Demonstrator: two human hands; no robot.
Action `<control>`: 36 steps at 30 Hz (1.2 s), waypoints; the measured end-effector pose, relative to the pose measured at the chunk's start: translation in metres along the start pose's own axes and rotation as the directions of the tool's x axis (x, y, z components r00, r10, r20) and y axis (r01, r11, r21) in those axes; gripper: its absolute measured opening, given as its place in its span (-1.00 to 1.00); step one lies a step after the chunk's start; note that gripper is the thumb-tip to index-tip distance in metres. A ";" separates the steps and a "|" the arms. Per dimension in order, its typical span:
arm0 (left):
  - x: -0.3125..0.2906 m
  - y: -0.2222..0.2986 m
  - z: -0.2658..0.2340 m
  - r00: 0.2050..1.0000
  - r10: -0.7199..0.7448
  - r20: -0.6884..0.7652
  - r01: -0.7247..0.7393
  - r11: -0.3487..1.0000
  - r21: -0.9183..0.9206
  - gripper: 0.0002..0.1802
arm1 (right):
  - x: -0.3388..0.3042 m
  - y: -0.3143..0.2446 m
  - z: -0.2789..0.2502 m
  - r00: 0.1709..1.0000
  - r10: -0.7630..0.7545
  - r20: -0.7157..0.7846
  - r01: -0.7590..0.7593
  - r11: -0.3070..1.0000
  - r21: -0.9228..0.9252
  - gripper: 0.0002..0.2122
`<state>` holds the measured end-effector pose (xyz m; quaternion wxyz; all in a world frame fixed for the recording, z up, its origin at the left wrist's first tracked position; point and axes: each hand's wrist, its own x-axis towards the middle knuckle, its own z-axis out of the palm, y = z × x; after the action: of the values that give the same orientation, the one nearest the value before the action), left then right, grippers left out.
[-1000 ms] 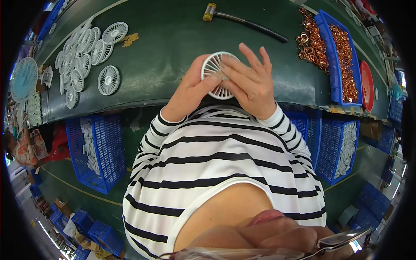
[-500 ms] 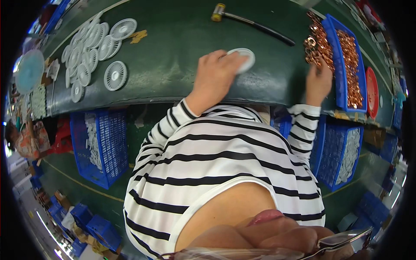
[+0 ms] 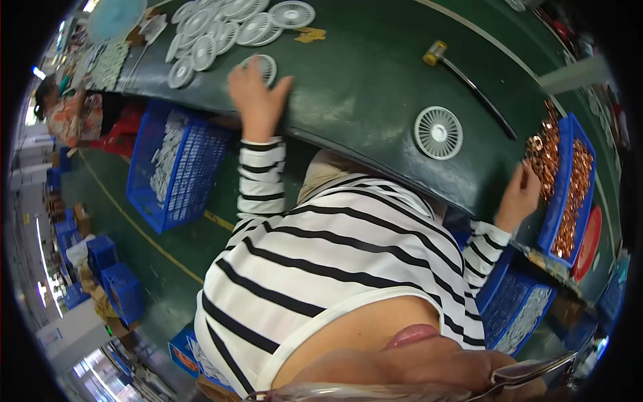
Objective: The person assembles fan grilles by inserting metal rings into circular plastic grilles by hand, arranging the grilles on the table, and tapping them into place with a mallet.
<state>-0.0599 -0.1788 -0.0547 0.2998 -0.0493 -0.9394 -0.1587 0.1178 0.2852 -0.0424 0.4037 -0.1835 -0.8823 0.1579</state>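
My left hand (image 3: 256, 97) reaches to a white slotted disc (image 3: 268, 69) at the near edge of the green table. The fingers overlap this disc and the thumb is spread wide, so the hand is open. Another white slotted disc (image 3: 438, 132) lies flat, with neither hand on it. My right hand (image 3: 521, 194) is at a loose pile of small shiny copper-coloured metal parts (image 3: 546, 157). Its fingers are bent together in a pinch; whatever is between them is hidden. Beyond the flat disc rests a hammer (image 3: 475, 87) with a yellow head and black handle.
Several white discs (image 3: 224, 27) are heaped at the far left. A blue tray (image 3: 556, 221) of copper-coloured parts stands at the right, beside a red dish (image 3: 589, 242). Blue crates (image 3: 191, 167) stand below the table edge. Another person (image 3: 70, 114) is at the far left.
My left hand has let go of one disc, now flat on the table, and moved left to another. The right hand stays by the copper-coloured parts. The whole view has turned.
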 end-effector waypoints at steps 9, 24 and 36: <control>-0.015 0.044 -0.007 0.966 -0.243 0.084 0.223 0.632 -0.742 -0.71 | -0.001 -0.116 -0.001 0.961 -0.274 -0.028 0.261 0.878 0.402 -0.82; -0.050 0.190 -0.029 0.810 0.346 0.473 0.521 -0.056 -0.852 -0.62 | -0.003 -0.167 0.016 0.904 -0.428 0.015 0.369 0.795 0.481 -0.88; -0.050 0.191 -0.030 0.726 0.418 0.546 0.657 -0.191 -0.729 -0.48 | -0.009 -0.155 0.020 0.893 -0.450 -0.010 0.430 0.846 0.315 -0.76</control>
<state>0.0334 -0.0080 -0.0093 -0.2276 -0.2048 -0.4876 -0.8176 0.0770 0.1417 0.0055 0.4244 0.0942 -0.8774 0.2031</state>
